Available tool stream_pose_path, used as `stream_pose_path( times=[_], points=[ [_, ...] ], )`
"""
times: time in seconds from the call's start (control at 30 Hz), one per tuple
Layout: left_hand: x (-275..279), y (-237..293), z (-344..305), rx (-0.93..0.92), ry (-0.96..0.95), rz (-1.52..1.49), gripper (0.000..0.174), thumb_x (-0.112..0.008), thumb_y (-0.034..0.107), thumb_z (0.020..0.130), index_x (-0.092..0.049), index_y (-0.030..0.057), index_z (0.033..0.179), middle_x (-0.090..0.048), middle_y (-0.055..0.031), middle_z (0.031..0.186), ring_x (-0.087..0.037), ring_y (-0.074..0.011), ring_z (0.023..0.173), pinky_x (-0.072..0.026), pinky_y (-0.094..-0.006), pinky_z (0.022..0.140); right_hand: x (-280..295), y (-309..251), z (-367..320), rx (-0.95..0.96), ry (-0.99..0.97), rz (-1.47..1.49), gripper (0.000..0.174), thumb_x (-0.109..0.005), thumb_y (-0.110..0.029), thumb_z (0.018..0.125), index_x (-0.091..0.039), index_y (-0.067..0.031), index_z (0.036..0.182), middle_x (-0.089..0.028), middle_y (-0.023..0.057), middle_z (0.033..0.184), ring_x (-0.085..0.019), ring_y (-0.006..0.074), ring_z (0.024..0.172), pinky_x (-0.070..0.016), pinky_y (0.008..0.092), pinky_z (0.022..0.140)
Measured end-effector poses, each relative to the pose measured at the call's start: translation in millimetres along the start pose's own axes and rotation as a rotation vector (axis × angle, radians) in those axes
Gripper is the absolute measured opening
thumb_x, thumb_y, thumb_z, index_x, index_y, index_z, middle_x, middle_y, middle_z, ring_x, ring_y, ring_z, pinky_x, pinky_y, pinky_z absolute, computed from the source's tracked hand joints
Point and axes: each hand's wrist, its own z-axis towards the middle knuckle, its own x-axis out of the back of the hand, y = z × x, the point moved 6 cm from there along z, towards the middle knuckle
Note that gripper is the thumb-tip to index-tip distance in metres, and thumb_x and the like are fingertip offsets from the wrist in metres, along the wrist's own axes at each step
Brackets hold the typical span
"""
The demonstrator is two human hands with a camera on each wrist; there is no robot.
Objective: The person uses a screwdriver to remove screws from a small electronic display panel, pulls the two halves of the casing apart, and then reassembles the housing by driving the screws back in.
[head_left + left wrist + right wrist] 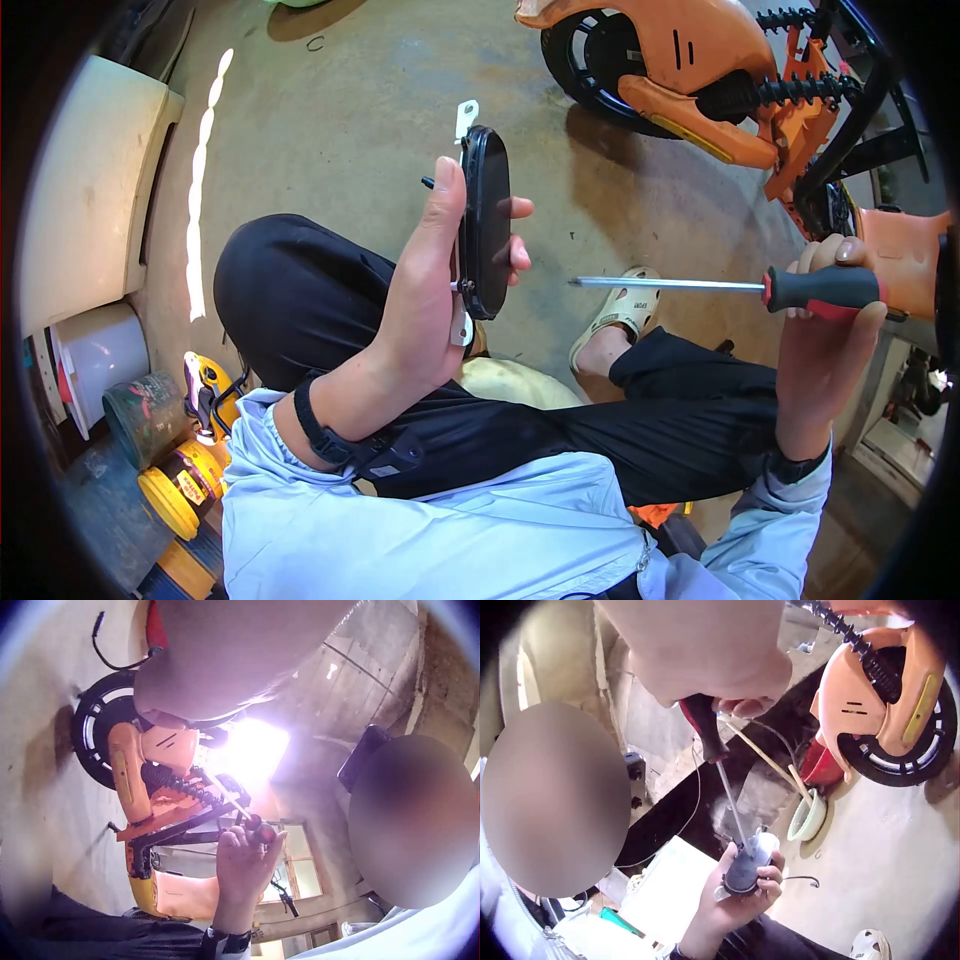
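Observation:
Upright in my left hand (425, 270) is a flat black oval part (488, 220) with light metal tabs at its top and bottom. The thumb lies along one side, and fingertips come round the other. A short black lead pokes out beside the thumb. My right hand (825, 345) grips the red and black handle of a screwdriver (680, 285). Its shaft points left, with the tip apart from the oval part in the head view. From the right wrist, the shaft overlaps the oval part (751, 866). Only part of the right hand (742, 703) shows there.
An orange electric scooter (700, 70) with black springs stands ahead to the right. A white cabinet (100, 190), a dark green tub (145, 415) and a yellow-lidded container (180, 490) are on the left. A pale green basin (808, 816) sits on the floor.

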Motion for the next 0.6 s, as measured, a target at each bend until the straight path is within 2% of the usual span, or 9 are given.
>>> stream_pose_path(
  times=[0.03, 0.13, 0.2, 0.27, 0.3, 0.37, 0.4, 0.5, 0.6],
  points=[
    [2.1, -2.8, 0.2, 0.036, 0.022, 0.054, 0.063, -0.034, 0.060, 0.103, -0.059, 0.0045, 0.119, -0.065, -0.0100, 0.108, -0.063, -0.0121, 0.080, -0.0525, -0.0270, 0.070, 2.7, 0.6, 0.7, 0.041, 0.007, -0.010, 0.054, -0.045, -0.058, 0.100, -0.045, -0.0060, 0.117, -0.043, 0.0066, 0.104, -0.045, 0.0164, 0.093, -0.0384, 0.0314, 0.087],
    [-1.4, -6.8, 1.6, 0.019, 0.051, 0.062, 0.063, -0.032, 0.061, 0.103, -0.059, 0.0058, 0.118, -0.064, -0.0093, 0.106, -0.062, -0.0115, 0.078, -0.0512, -0.0266, 0.069, -2.0, 3.1, 3.8, 0.159, 0.091, -0.258, 0.057, -0.046, -0.060, 0.099, -0.045, -0.0066, 0.118, -0.045, 0.0083, 0.111, -0.045, 0.0174, 0.100, -0.0383, 0.0334, 0.089],
    [-2.2, -13.1, 1.8, 0.065, 0.011, 0.068, 0.062, -0.034, 0.063, 0.102, -0.056, 0.0079, 0.119, -0.063, -0.0072, 0.104, -0.061, -0.0110, 0.079, -0.0497, -0.0272, 0.072, -16.9, 4.9, 7.5, 0.176, 0.075, -0.347, 0.058, -0.044, -0.063, 0.098, -0.045, -0.0081, 0.115, -0.048, 0.0112, 0.116, -0.049, 0.0180, 0.096, -0.0412, 0.0322, 0.085],
    [-6.9, -20.9, 0.6, 0.111, -0.031, 0.072, 0.061, -0.036, 0.065, 0.100, -0.054, 0.0101, 0.120, -0.061, -0.0050, 0.102, -0.059, -0.0104, 0.080, -0.0482, -0.0277, 0.074, -36.1, 11.8, 7.7, 0.106, -0.100, -0.083, 0.044, -0.055, -0.048, 0.099, -0.049, -0.0050, 0.104, -0.055, 0.0137, 0.114, -0.054, 0.0159, 0.086, -0.0454, 0.0301, 0.077],
    [-9.2, -25.2, -0.5, 0.144, -0.028, 0.100, 0.059, -0.033, 0.062, 0.102, -0.054, 0.0094, 0.121, -0.062, -0.0058, 0.104, -0.060, -0.0106, 0.080, -0.0495, -0.0273, 0.074, -40.5, 15.8, 6.5, 0.108, -0.104, -0.097, 0.044, -0.055, -0.048, 0.099, -0.049, -0.0050, 0.104, -0.055, 0.0137, 0.114, -0.054, 0.0159, 0.086, -0.0454, 0.0301, 0.077],
    [-15.6, -32.8, -1.9, 0.164, -0.030, 0.123, 0.056, -0.029, 0.057, 0.105, -0.051, 0.0093, 0.124, -0.062, -0.0059, 0.110, -0.061, -0.0108, 0.084, -0.0509, -0.0271, 0.075, -55.8, 22.9, 1.8, 0.121, -0.217, -0.161, 0.032, -0.073, -0.022, 0.090, -0.049, -0.0054, 0.101, -0.061, 0.0138, 0.110, -0.055, 0.0145, 0.076, -0.0456, 0.0277, 0.069],
    [-18.6, -35.8, -2.9, 0.165, -0.039, 0.112, 0.056, -0.029, 0.057, 0.105, -0.051, 0.0093, 0.124, -0.062, -0.0059, 0.110, -0.061, -0.0108, 0.084, -0.0509, -0.0271, 0.075, -64.2, 20.8, -0.4, 0.119, -0.238, -0.236, 0.037, -0.082, -0.004, 0.078, -0.050, -0.0053, 0.098, -0.065, 0.0133, 0.104, -0.058, 0.0167, 0.082, -0.0458, 0.0275, 0.071],
    [-26.1, -45.0, -8.4, 0.223, -0.069, 0.087, 0.054, -0.031, 0.055, 0.105, -0.050, 0.0099, 0.127, -0.061, -0.0055, 0.113, -0.060, -0.0105, 0.085, -0.0512, -0.0275, 0.075, -84.8, 22.1, -4.4, 0.151, -0.314, -0.327, 0.037, -0.083, -0.001, 0.073, -0.052, -0.0049, 0.092, -0.067, 0.0145, 0.099, -0.062, 0.0211, 0.083, -0.0494, 0.0309, 0.073],
    [-32.6, -47.7, -14.2, 0.223, -0.108, 0.126, 0.054, -0.033, 0.051, 0.106, -0.043, 0.0104, 0.140, -0.057, -0.0062, 0.119, -0.059, -0.0114, 0.098, -0.0502, -0.0283, 0.084, -100.5, 21.7, -4.4, 0.227, -0.382, -0.371, 0.032, -0.082, -0.002, 0.073, -0.054, -0.0048, 0.088, -0.068, 0.0135, 0.094, -0.065, 0.0264, 0.083, -0.0524, 0.0363, 0.078]
  ],
)
